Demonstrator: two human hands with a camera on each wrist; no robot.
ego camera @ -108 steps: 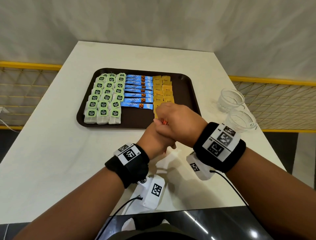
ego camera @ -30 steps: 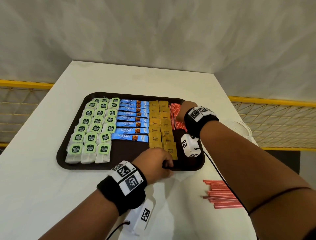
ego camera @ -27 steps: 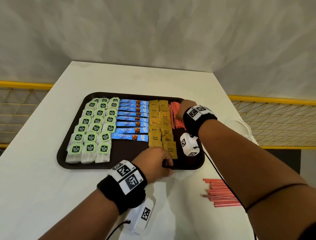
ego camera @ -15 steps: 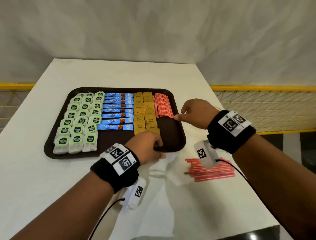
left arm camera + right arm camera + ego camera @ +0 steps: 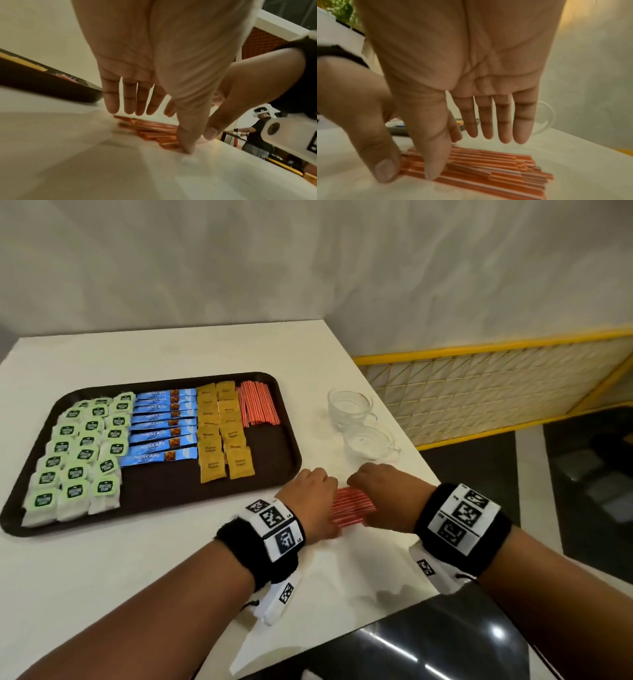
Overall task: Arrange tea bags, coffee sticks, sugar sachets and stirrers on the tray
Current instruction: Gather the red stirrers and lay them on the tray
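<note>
While loose stirrers lie on table, left hand, right hand flank them, fingers straight, thumbs touching.

White table, square-cornered, set against a pale wall. Two clear glass cups, handled, stand near the table's right edge, one just behind the other, upright. Yellow-framed mesh railing runs past the table's right side. Dark glossy floor below. In the left wrist view, a person in a black shirt and white headset stands far off.
</note>
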